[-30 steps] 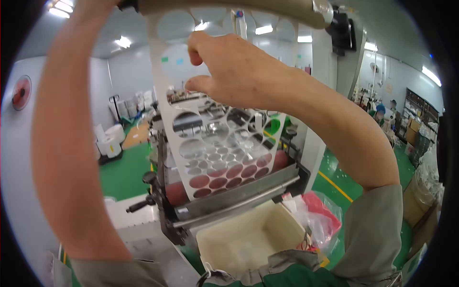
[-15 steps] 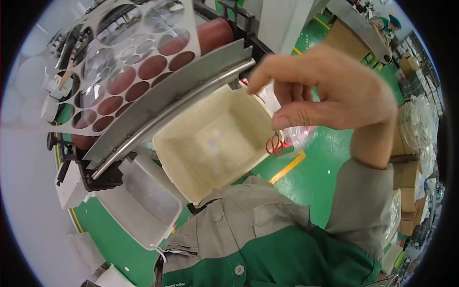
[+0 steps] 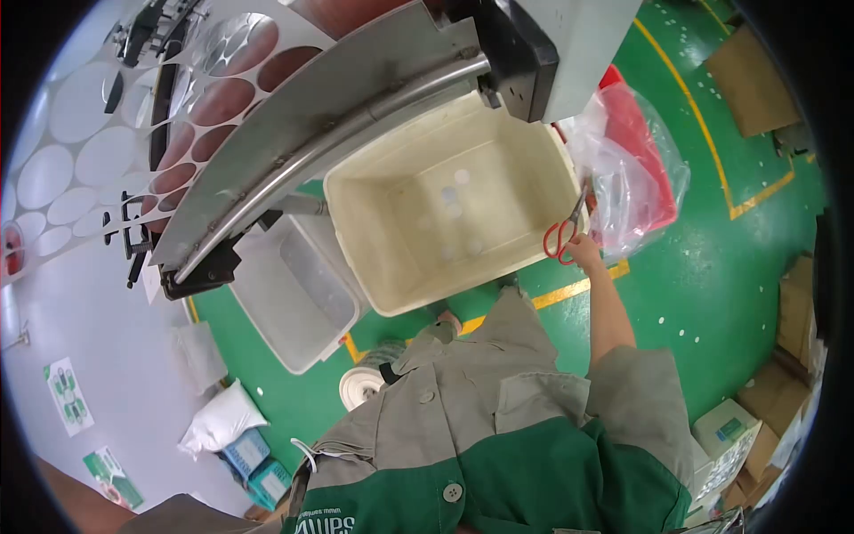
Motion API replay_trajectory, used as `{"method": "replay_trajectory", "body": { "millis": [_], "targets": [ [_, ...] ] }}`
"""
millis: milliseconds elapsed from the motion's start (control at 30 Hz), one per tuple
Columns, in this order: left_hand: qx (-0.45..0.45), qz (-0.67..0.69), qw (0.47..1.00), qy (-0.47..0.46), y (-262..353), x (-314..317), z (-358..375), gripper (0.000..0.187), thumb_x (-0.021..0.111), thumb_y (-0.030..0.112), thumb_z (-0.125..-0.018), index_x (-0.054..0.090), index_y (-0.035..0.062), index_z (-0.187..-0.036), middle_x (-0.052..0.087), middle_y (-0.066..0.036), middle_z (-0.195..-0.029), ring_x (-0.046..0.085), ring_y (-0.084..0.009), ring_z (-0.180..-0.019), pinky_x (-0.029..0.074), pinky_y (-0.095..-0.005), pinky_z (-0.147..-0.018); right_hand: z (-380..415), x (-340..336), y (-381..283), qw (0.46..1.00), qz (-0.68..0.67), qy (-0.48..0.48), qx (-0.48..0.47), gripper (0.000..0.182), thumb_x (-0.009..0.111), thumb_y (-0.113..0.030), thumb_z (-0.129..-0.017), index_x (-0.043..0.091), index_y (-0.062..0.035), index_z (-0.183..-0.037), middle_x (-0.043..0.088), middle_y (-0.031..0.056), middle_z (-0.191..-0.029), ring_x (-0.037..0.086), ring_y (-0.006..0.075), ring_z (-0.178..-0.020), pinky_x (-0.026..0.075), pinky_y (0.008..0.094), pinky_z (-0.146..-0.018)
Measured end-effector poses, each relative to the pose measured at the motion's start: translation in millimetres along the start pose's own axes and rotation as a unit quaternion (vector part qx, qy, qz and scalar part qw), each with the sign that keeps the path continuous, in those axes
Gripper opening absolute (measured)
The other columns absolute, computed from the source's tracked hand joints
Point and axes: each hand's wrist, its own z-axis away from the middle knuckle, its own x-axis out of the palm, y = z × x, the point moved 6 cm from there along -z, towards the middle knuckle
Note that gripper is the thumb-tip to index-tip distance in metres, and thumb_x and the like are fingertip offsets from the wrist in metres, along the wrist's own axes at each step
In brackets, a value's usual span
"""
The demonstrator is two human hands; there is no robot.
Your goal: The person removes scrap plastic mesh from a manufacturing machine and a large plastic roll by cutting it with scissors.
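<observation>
My right hand (image 3: 583, 252) is at the near right corner of a cream plastic bin (image 3: 427, 287), its fingers closed at the handles of red-handled scissors (image 3: 574, 216). The blades point away from me, over the bin's right rim. Several small pale discs lie on the bin's floor. Only my left forearm (image 3: 76, 500) shows, at the lower left; the left hand is outside the picture.
A curved metal plate (image 3: 356, 102) and bar of a machine overhang the bin, with hole-punched clear film at upper left. A grey-white bin (image 3: 342, 331) stands left, a red crate (image 3: 636, 147) with plastic bags right. Cardboard boxes (image 3: 756, 80) stand farther right.
My right hand has come down from its raised place in front of the camera to the scissors and taken hold of them. The view has shifted, and my left forearm now shows.
</observation>
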Motion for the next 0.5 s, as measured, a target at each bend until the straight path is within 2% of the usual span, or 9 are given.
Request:
{"method": "replay_trajectory", "body": {
  "millis": [33, 67, 133, 167, 267, 300, 333, 400, 500],
  "targets": [
    [-0.006, 0.002, 1.000, -0.016, 1.9, 2.6, -5.5, 0.030, 0.060, 0.024, -0.081, 0.060, 0.0031, -0.102, 0.062, -0.018, -0.091, 0.061, -0.0318, -0.083, 0.047, -0.0379, -0.075, -19.6, 20.7, 25.2, 1.000, 0.010, 0.014, -0.008, 0.035, 0.067, -0.023, -0.076, 0.059, -0.0007, -0.102, 0.065, 0.0137, -0.089, 0.064, 0.0254, -0.080, 0.051, 0.0364, -0.067],
    [-0.011, 0.002, 0.999, -0.030, 3.8, 3.7, -9.4, 0.030, 0.060, 0.024, -0.081, 0.059, 0.0032, -0.103, 0.062, -0.018, -0.092, 0.061, -0.0317, -0.084, 0.047, -0.0377, -0.075, -26.4, 35.2, 30.8, 1.000, 0.012, 0.000, -0.008, 0.035, 0.067, -0.023, -0.076, 0.059, -0.0007, -0.102, 0.065, 0.0137, -0.089, 0.064, 0.0254, -0.080, 0.051, 0.0364, -0.067],
    [-0.020, 0.007, 0.998, -0.056, 5.3, 9.1, -16.2, 0.031, 0.060, 0.023, -0.081, 0.059, 0.0035, -0.105, 0.062, -0.018, -0.093, 0.061, -0.0314, -0.085, 0.047, -0.0375, -0.076, -34.4, 43.9, 47.2, 0.993, 0.022, 0.106, 0.045, 0.043, 0.066, -0.023, -0.075, 0.054, -0.0023, -0.112, 0.064, 0.0167, -0.101, 0.062, 0.0318, -0.098, 0.049, 0.0391, -0.083],
    [-0.027, 0.011, 0.997, -0.068, 6.2, 11.8, -18.1, 0.032, 0.061, 0.023, -0.081, 0.059, 0.0036, -0.106, 0.062, -0.018, -0.094, 0.060, -0.0313, -0.086, 0.047, -0.0374, -0.077, -39.0, 50.5, 50.1, 0.994, 0.001, 0.074, 0.081, 0.055, 0.066, -0.021, -0.074, 0.045, -0.0020, -0.122, 0.060, 0.0196, -0.111, 0.058, 0.0362, -0.107, 0.046, 0.0404, -0.090],
    [-0.042, 0.018, 0.994, -0.098, 8.2, 18.6, -19.5, 0.033, 0.062, 0.023, -0.081, 0.058, 0.0040, -0.108, 0.062, -0.017, -0.096, 0.060, -0.0310, -0.088, 0.047, -0.0371, -0.078, -46.7, 65.2, 48.8, 0.987, -0.021, 0.123, 0.104, 0.060, 0.066, -0.015, -0.074, 0.037, 0.0021, -0.124, 0.055, 0.0266, -0.118, 0.054, 0.0395, -0.111, 0.043, 0.0430, -0.095],
    [-0.047, 0.022, 0.993, -0.106, 8.4, 20.3, -19.1, 0.034, 0.062, 0.023, -0.081, 0.058, 0.0041, -0.109, 0.062, -0.017, -0.097, 0.060, -0.0308, -0.088, 0.047, -0.0370, -0.078, -53.7, 69.9, 52.5, 0.985, -0.055, 0.092, 0.133, 0.067, 0.067, -0.016, -0.075, 0.030, 0.0045, -0.127, 0.050, 0.0288, -0.123, 0.051, 0.0402, -0.115, 0.042, 0.0424, -0.097],
    [-0.051, 0.026, 0.992, -0.114, 8.4, 23.0, -17.5, 0.035, 0.062, 0.023, -0.081, 0.058, 0.0042, -0.110, 0.062, -0.017, -0.098, 0.060, -0.0307, -0.089, 0.047, -0.0369, -0.079, -55.8, 68.7, 53.0, 0.977, -0.075, 0.117, 0.161, 0.067, 0.069, -0.019, -0.075, 0.031, 0.0042, -0.125, 0.049, 0.0301, -0.122, 0.051, 0.0406, -0.114, 0.042, 0.0420, -0.097],
    [-0.058, 0.031, 0.990, -0.126, 7.9, 27.5, -13.2, 0.036, 0.063, 0.022, -0.081, 0.057, 0.0045, -0.111, 0.062, -0.017, -0.099, 0.060, -0.0305, -0.090, 0.047, -0.0366, -0.080, -53.1, 67.8, 48.5, 0.971, -0.092, 0.168, 0.143, 0.069, 0.072, -0.022, -0.074, 0.029, 0.0025, -0.123, 0.049, 0.0305, -0.121, 0.052, 0.0410, -0.112, 0.043, 0.0421, -0.096],
    [-0.071, 0.043, 0.987, -0.136, 8.1, 35.7, 0.5, 0.038, 0.064, 0.022, -0.081, 0.057, 0.0048, -0.114, 0.062, -0.016, -0.101, 0.060, -0.0301, -0.092, 0.047, -0.0363, -0.081, -54.3, 70.0, 48.2, 0.971, -0.101, 0.162, 0.145, 0.079, 0.075, -0.019, -0.070, 0.022, 0.0005, -0.125, 0.047, 0.0300, -0.122, 0.052, 0.0412, -0.112, 0.044, 0.0432, -0.095]
  ]
}}
